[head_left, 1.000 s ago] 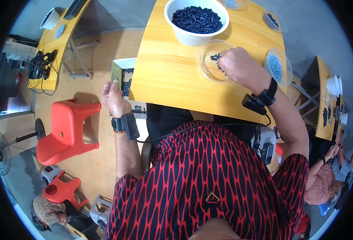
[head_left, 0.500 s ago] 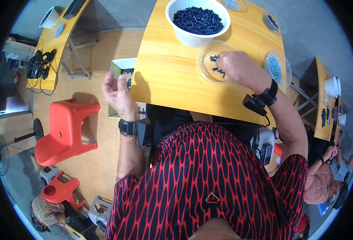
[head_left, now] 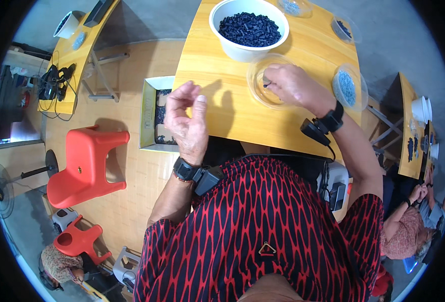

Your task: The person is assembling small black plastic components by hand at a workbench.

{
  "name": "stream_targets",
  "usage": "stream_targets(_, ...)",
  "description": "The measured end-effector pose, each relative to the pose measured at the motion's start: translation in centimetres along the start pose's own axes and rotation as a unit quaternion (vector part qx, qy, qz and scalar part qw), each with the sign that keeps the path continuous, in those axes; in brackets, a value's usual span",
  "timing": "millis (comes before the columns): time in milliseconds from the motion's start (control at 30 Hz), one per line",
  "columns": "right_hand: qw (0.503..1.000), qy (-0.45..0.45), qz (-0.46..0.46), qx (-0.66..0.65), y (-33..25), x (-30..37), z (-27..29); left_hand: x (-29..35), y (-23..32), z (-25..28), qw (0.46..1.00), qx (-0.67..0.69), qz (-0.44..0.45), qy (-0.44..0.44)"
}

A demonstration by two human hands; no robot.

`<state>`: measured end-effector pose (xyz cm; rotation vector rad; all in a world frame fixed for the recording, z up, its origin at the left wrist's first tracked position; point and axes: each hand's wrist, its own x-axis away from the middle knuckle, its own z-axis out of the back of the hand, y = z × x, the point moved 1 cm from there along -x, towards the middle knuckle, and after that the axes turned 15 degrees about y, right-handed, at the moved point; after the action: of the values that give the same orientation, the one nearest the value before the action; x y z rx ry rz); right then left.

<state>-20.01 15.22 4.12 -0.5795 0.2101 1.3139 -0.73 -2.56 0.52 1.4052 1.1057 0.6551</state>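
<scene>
My right hand (head_left: 294, 89) is closed in a pinch over a shallow clear plastic tub (head_left: 256, 90), with a dark tip of a small black piece (head_left: 266, 85) showing at its fingertips. How many pieces it holds is hidden. Over the left side of the wooden table (head_left: 217, 105), my left hand (head_left: 188, 123) hovers open, palm turned up, its fingers curled loosely and thumb apart, with nothing seen in it. A white bowl (head_left: 222, 43) heaped with small black tubular pieces (head_left: 248, 29) stands beyond the tub.
To the right is a clear tub of pale blue-grey pieces (head_left: 344, 86); smaller tubs line the far edge. Below the table's left edge sits an open carton (head_left: 148, 116) with dark pieces inside. A red plastic chair (head_left: 84, 168) stands left. Other people sit at the lower right.
My left hand has risen and moved right, from above the carton to over the table. The black pieces seen in the clear tub are out of sight, and my right hand has shifted slightly left.
</scene>
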Motion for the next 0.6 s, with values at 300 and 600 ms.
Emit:
stream_targets(300, 0.906, 0.088, -0.307, -0.276, -6.0, 1.8, 3.2, 2.7, 1.7, -3.6, 0.951, 0.072, 0.195, -0.23)
stream_targets(600, 0.943, 0.073, -0.244, -0.215, -8.7, 6.3, 3.6, 5.5, 1.1, -4.6, 0.898, 0.074, 0.242, -0.359)
